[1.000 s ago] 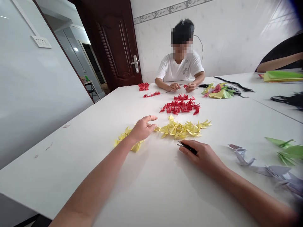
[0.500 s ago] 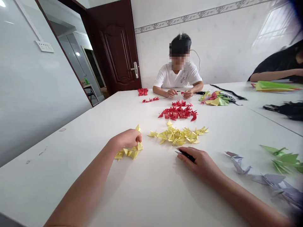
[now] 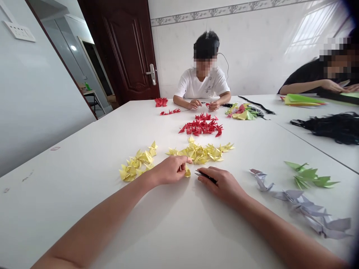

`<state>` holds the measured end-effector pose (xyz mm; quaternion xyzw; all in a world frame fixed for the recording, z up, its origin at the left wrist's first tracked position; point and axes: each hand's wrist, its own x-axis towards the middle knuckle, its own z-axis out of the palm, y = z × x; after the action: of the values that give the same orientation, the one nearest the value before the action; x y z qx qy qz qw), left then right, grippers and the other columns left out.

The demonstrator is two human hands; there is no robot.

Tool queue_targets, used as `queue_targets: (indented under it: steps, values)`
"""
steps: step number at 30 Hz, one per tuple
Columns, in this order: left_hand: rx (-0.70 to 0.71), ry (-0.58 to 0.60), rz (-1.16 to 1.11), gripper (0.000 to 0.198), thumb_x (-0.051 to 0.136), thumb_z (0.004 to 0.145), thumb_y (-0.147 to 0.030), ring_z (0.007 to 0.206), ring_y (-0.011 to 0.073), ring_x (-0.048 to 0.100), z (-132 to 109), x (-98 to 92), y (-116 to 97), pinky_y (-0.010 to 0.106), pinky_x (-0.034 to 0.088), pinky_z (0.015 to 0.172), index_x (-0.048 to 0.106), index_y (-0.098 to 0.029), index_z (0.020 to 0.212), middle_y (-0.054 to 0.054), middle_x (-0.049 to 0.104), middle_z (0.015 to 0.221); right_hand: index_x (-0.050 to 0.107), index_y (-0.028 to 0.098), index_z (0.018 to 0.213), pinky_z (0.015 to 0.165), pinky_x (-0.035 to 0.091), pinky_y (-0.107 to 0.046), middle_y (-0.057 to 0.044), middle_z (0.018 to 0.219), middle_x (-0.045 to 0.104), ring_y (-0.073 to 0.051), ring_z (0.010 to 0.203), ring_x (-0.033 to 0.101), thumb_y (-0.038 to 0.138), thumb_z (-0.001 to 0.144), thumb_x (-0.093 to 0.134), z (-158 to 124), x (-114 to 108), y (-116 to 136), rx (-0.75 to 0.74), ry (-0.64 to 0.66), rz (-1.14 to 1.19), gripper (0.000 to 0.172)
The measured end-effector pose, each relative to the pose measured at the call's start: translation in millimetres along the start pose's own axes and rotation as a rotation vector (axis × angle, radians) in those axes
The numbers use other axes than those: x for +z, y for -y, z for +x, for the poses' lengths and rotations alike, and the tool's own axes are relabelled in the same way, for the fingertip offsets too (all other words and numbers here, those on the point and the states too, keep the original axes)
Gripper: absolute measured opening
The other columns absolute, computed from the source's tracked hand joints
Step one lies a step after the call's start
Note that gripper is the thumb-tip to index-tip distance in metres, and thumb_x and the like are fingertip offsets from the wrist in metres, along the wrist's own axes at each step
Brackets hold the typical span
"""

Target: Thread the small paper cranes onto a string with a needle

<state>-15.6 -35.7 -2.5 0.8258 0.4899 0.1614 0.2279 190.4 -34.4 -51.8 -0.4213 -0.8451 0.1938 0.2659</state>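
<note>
My left hand (image 3: pixel 169 170) is closed in a pinch on a small yellow paper crane (image 3: pixel 187 172), held just above the white table (image 3: pixel 84 168). My right hand (image 3: pixel 221 184) rests on the table beside it, fingers closed on a thin dark tool (image 3: pixel 206 175) whose tip points toward the crane. A small pile of yellow cranes (image 3: pixel 137 164) lies left of my left hand. A wider spread of yellow cranes (image 3: pixel 200 152) lies just beyond both hands.
Red cranes (image 3: pixel 202 127) lie farther back, in front of a person in a white shirt (image 3: pixel 203 84) handling red ones. Grey cranes (image 3: pixel 297 201) and green cranes (image 3: pixel 308 176) lie at right. Another person (image 3: pixel 322 76) sits far right by green paper sheets (image 3: pixel 303 99) and black string (image 3: pixel 333 127).
My left hand left the small yellow pile and came right toward my right hand with one yellow crane pinched. The right hand stayed on the table with the tool. The camera shifted.
</note>
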Motion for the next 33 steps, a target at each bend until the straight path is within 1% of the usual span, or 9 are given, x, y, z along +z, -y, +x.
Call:
queue_targets:
  steps: [5, 7, 12, 19, 24, 29, 33]
  values:
    - [0.058, -0.017, 0.002, 0.041, 0.045, 0.079, -0.015, 0.074, 0.0128, 0.056, 1, 6.4, -2, 0.022, 0.045, 0.069, 0.053, -0.015, 0.12, 0.002, 0.06, 0.079, 0.066, 0.022, 0.102, 0.063, 0.042, -0.024, -0.003, 0.078, 0.064, -0.015, 0.069, 0.059, 0.03, 0.091, 0.041, -2, -3, 10, -0.03, 0.082, -0.079, 0.028]
    - [0.067, -0.019, 0.007, 0.041, 0.044, 0.079, -0.014, 0.076, 0.013, 0.056, 1, 7.5, -3, 0.022, 0.045, 0.071, 0.053, -0.016, 0.119, 0.002, 0.06, 0.081, 0.065, 0.023, 0.1, 0.061, 0.04, -0.023, -0.002, 0.077, 0.063, -0.015, 0.068, 0.059, 0.028, 0.091, 0.04, -3, -3, 12, -0.03, 0.096, -0.122, 0.028]
    - [0.081, -0.03, 0.008, 0.042, 0.044, 0.08, -0.012, 0.079, 0.0131, 0.058, 0, 10.0, -5, 0.022, 0.046, 0.074, 0.052, -0.017, 0.12, 0.004, 0.063, 0.091, 0.065, 0.023, 0.096, 0.055, 0.034, -0.022, -0.002, 0.076, 0.062, -0.014, 0.064, 0.057, 0.025, 0.091, 0.04, -2, -3, 16, 0.01, 0.126, -0.27, 0.026]
    - [0.117, 0.017, 0.008, 0.044, 0.045, 0.08, -0.011, 0.08, 0.0127, 0.057, -1, 11.6, -6, 0.022, 0.046, 0.074, 0.049, -0.017, 0.123, 0.002, 0.062, 0.089, 0.064, 0.022, 0.089, 0.049, 0.026, -0.023, -0.002, 0.073, 0.062, -0.015, 0.061, 0.056, 0.025, 0.092, 0.037, -4, -4, 21, 0.022, 0.147, -0.411, 0.027]
    - [0.119, 0.026, 0.022, 0.043, 0.044, 0.08, -0.009, 0.08, 0.0123, 0.058, -1, 11.7, -8, 0.021, 0.045, 0.074, 0.049, -0.017, 0.121, 0.002, 0.062, 0.089, 0.064, 0.022, 0.09, 0.048, 0.024, -0.025, -0.002, 0.074, 0.062, -0.015, 0.062, 0.058, 0.027, 0.093, 0.037, -4, -1, 22, 0.029, 0.128, -0.436, 0.028]
    - [0.118, 0.03, 0.016, 0.04, 0.044, 0.08, -0.008, 0.077, 0.0117, 0.058, -2, 11.5, -10, 0.022, 0.046, 0.072, 0.051, -0.017, 0.118, 0.003, 0.062, 0.092, 0.065, 0.023, 0.092, 0.048, 0.025, -0.024, -0.002, 0.074, 0.063, -0.015, 0.062, 0.058, 0.027, 0.093, 0.036, -4, 0, 21, 0.027, 0.122, -0.421, 0.029]
    - [0.123, 0.032, 0.014, 0.04, 0.044, 0.08, -0.007, 0.079, 0.0122, 0.058, -1, 12.0, -9, 0.022, 0.046, 0.073, 0.051, -0.018, 0.118, 0.003, 0.063, 0.094, 0.065, 0.024, 0.093, 0.048, 0.026, -0.023, -0.002, 0.074, 0.063, -0.014, 0.061, 0.058, 0.026, 0.093, 0.037, -5, -1, 20, 0.027, 0.117, -0.4, 0.028]
